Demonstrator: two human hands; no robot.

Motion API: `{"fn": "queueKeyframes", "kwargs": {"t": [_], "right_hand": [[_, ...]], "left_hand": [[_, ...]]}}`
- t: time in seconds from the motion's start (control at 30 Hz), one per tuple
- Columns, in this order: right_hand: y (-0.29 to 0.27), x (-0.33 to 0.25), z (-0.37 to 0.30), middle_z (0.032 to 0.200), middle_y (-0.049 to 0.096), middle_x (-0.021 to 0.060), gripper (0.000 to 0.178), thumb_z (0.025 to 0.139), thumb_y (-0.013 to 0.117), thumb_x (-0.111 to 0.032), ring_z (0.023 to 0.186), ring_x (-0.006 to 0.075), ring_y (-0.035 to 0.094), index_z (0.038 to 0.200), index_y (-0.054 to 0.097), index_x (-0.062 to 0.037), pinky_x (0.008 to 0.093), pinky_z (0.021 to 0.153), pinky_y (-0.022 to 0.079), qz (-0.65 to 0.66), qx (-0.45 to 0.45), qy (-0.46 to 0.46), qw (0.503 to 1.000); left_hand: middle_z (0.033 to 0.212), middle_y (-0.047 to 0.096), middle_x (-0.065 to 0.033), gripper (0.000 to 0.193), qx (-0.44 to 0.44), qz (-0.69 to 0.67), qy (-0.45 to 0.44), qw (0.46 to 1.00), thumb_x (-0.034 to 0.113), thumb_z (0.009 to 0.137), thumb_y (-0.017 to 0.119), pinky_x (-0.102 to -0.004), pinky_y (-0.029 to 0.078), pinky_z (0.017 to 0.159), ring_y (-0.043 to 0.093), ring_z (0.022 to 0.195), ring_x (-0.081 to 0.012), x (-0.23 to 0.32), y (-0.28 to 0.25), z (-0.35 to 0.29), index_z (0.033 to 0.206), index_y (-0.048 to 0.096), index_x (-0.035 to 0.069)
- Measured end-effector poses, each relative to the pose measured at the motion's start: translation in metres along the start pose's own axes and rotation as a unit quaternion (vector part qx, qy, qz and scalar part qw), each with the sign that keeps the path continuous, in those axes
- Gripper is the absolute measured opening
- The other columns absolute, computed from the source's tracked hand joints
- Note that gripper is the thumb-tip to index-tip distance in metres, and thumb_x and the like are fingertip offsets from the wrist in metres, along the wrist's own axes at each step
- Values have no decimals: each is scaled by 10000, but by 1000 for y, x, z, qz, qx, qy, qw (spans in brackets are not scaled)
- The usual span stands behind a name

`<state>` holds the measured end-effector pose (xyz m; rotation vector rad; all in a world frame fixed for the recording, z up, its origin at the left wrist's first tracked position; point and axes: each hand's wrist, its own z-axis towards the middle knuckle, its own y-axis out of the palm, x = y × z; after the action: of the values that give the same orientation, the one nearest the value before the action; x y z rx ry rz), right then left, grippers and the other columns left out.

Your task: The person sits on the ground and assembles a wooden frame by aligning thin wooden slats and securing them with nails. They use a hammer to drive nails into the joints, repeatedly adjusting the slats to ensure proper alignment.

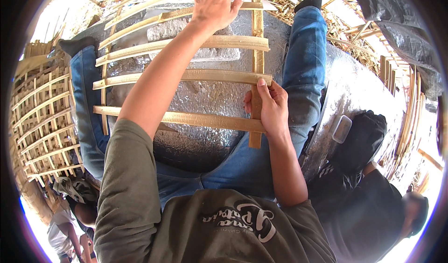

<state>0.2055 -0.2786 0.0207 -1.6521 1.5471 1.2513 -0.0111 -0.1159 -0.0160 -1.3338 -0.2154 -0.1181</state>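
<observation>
A lattice of split bamboo slats lies across the space between my legs, its slats joined to an upright bamboo strip on the right and a thinner one on the left. My left hand reaches to the far slats, fingers spread, palm down; whether it touches a slat is unclear. My right hand pinches the lattice where the second-nearest slat meets the right upright, thumb on the slat's end and fingers partly hidden behind. The nearest slat runs just beside that hand's palm.
Beneath the lattice are a shiny silver sheet and a pale rough block. A woven bamboo panel stands at left. To the right are a clear plastic container and a person in black; another person is at lower left.
</observation>
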Motion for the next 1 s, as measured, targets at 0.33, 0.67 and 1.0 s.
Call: {"fn": "queueKeyframes", "kwargs": {"t": [0.33, 0.67, 1.0], "right_hand": [[1, -5, 0, 698, 652, 96, 288, 1070, 485, -212, 536, 135, 597, 996, 607, 39, 274, 519, 490, 5, 6, 14, 1000], [-1, -1, 1, 696, 653, 88, 287, 1066, 493, -213, 532, 130, 597, 987, 611, 36, 275, 518, 489, -9, 18, 15, 1000], [0, 1, 1, 699, 654, 87, 285, 1066, 490, -208, 538, 131, 603, 980, 614, 33, 272, 517, 493, 4, 14, 14, 1000]], "left_hand": [[1627, 269, -103, 723, 8, 13, 39, 999, 385, 1004, 553, -702, 136, 1185, 247, 1507, -299, -7, -16, -47, 1589, 208, 137], [1637, 222, -167, 934, -65, -54, 15, 996, 592, 930, 587, -744, 95, 1162, 190, 1521, -339, -7, -11, -48, 1588, 177, 73], [1626, 249, -167, 901, -49, -49, 18, 997, 601, 934, 568, -730, 80, 1175, 212, 1516, -328, -11, -2, -53, 1576, 218, 73]]}}
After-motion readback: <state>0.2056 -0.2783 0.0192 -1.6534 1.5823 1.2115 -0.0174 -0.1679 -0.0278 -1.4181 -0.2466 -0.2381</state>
